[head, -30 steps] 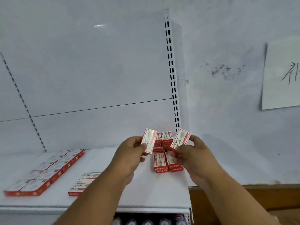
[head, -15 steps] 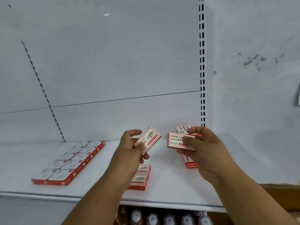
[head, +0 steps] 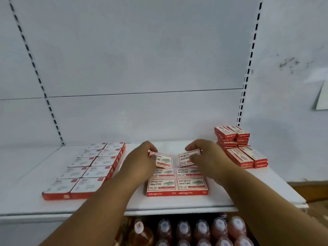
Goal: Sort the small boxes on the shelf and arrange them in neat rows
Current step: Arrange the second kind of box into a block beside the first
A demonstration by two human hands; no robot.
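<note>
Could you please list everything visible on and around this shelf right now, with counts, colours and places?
Left block of boxes: ten, red and white, two columns flat on the shelf's left part.
Middle block of boxes: four, red and white, lying flat near the front edge.
Held boxes: two, red and white, left one and right one, just behind the middle block.
Unsorted pile: count unclear, red, stacked at the shelf's right rear.
Shelf: one, white.
Bottles: several, reddish, on the level below.
Paper sheet: one, white, on the right wall.
Left hand: grips the left box.
Right hand: grips the right box.
</note>
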